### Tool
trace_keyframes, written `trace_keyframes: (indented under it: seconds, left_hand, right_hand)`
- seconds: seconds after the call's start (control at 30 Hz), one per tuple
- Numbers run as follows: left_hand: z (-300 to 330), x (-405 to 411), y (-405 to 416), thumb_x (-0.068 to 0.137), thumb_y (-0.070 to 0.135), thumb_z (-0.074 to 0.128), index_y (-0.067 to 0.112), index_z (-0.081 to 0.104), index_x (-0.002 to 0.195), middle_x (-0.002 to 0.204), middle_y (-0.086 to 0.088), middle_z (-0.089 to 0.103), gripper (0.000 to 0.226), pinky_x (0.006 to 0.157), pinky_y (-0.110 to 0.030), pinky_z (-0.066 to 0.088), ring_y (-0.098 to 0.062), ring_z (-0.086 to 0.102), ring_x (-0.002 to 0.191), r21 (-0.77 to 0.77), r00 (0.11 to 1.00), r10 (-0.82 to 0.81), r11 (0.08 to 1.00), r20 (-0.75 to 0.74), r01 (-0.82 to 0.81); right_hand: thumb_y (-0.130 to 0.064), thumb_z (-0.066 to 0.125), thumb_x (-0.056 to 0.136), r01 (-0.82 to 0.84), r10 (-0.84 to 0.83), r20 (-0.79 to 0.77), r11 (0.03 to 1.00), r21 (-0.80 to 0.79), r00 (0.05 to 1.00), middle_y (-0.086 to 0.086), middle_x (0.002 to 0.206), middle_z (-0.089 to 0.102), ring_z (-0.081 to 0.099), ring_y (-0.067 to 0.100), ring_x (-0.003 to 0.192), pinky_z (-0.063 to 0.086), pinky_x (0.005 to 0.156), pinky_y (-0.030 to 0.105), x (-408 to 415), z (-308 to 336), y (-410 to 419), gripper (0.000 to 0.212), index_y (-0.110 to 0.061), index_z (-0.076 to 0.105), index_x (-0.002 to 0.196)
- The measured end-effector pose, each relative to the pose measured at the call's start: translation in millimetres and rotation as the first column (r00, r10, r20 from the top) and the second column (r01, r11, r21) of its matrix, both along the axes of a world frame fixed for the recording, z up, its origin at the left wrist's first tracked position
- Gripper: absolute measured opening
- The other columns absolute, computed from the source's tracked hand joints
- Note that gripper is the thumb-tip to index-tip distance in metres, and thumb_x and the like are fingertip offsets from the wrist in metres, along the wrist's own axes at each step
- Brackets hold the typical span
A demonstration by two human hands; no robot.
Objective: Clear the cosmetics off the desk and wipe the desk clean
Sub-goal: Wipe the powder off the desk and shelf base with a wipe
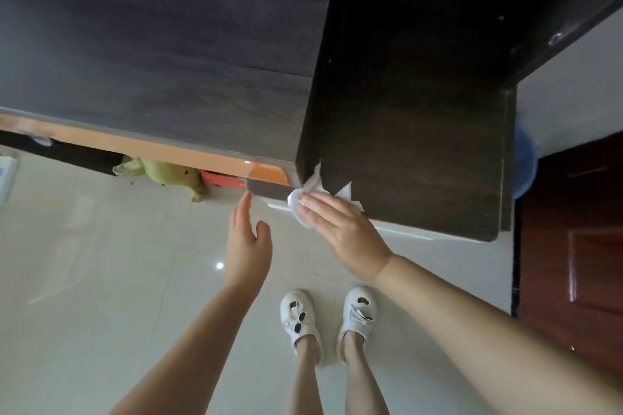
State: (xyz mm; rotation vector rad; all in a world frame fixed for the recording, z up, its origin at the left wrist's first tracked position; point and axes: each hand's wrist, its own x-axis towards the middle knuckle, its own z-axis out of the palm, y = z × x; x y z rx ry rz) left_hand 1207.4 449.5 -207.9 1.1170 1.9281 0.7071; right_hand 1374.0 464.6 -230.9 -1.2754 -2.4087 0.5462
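A dark wood desk (404,131) fills the upper half of the head view, with a raised dark section (161,44) on its left. My right hand (340,229) presses a white tissue (313,194) flat against the desk's front edge, near the corner where the two sections meet. My left hand (247,244) hovers open just left of it, fingertips close to a small rounded ledge (268,190), holding nothing. No cosmetics are visible on the desk.
An orange strip (141,145) runs under the left section. A green plush toy (168,175) and a red object (222,178) lie on the pale tiled floor beneath. A blue bin (524,162) and a reddish door (573,246) stand at right. My white shoes (328,320) are below.
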Motion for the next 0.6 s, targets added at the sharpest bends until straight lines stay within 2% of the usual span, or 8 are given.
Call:
trace_keyframes:
  seconds: [0.07,0.13,0.27,0.37,0.47,0.53,0.6]
  left_hand:
    - [1.4,-2.6,7.7,0.091,-0.006,0.033,0.014,0.030,0.141,0.141,-0.002,0.038,0.054,0.099,-0.017,0.027,-0.012,0.036,0.129,-0.074,0.988,0.071,0.995,0.139,-0.061]
    - [2.1,-7.1,10.1,0.088,-0.010,0.031,0.014,0.034,0.140,0.141,-0.001,0.040,0.057,0.098,-0.014,0.028,-0.009,0.037,0.128,-0.075,0.975,0.086,0.995,0.203,-0.072]
    - [0.7,-16.4,5.7,0.083,-0.014,0.033,0.017,0.045,0.133,0.128,0.001,0.055,0.060,0.100,-0.020,0.037,-0.008,0.048,0.120,-0.002,0.958,0.031,0.999,0.285,-0.032]
    - [0.2,-19.5,4.6,0.081,-0.012,0.033,0.019,0.051,0.124,0.120,0.002,0.058,0.056,0.093,-0.021,0.039,-0.009,0.052,0.114,-0.010,0.974,0.080,0.997,0.214,-0.080]
    - [5.5,-15.1,-5.4,0.080,-0.011,0.034,0.015,0.052,0.119,0.109,-0.001,0.059,0.051,0.085,-0.024,0.041,-0.012,0.054,0.103,0.038,0.998,0.042,0.998,0.055,-0.044]
    - [11.0,-3.3,-14.6,0.080,-0.003,0.036,0.014,0.054,0.115,0.104,-0.001,0.059,0.043,0.082,-0.025,0.044,-0.009,0.054,0.095,0.145,0.995,-0.104,0.984,-0.002,0.103]
    - [15.3,15.5,-17.8,0.081,0.010,0.033,0.011,0.055,0.115,0.106,-0.004,0.060,0.041,0.084,-0.020,0.041,-0.010,0.051,0.098,0.244,0.948,-0.310,0.916,-0.077,0.319]
  right_hand:
    - [0.003,0.041,0.088,-0.015,0.015,-0.014,0.999,0.029,1.000,0.007,0.125,0.061,0.044,0.016,0.120,0.036,0.100,0.028,-15.9,2.5,3.2,0.040,-0.007,0.057,0.123]
    - [0.001,0.037,0.086,0.000,-0.001,0.009,0.999,0.052,1.000,0.007,0.124,0.062,0.044,0.017,0.119,0.036,0.094,0.028,-35.0,6.6,6.4,0.043,-0.007,0.058,0.123]
    - [-0.001,0.028,0.083,0.052,-0.053,0.074,0.999,0.011,0.996,0.008,0.130,0.058,0.053,0.023,0.120,0.045,0.096,0.034,-85.9,12.7,14.3,0.051,-0.006,0.051,0.129]
    - [-0.001,0.027,0.082,0.036,-0.032,0.102,0.998,-0.046,0.994,0.009,0.130,0.058,0.054,0.025,0.120,0.047,0.098,0.037,-90.4,15.5,16.9,0.052,-0.005,0.052,0.128]
    - [0.003,0.026,0.081,0.005,0.012,0.168,0.995,-0.099,0.986,0.008,0.137,0.051,0.047,0.025,0.127,0.035,0.109,0.038,-37.0,16.6,2.8,0.057,-0.009,0.047,0.133]
    - [0.004,0.025,0.080,0.038,-0.007,0.243,0.992,-0.122,0.970,0.007,0.144,0.043,0.033,0.019,0.136,0.021,0.115,0.034,19.6,17.8,-15.6,0.063,-0.014,0.037,0.139]
    - [-0.002,0.027,0.085,0.151,-0.102,0.265,0.974,-0.168,0.959,0.008,0.147,0.036,0.016,0.012,0.142,0.016,0.115,0.035,73.1,23.5,-29.8,0.059,-0.016,0.029,0.142]
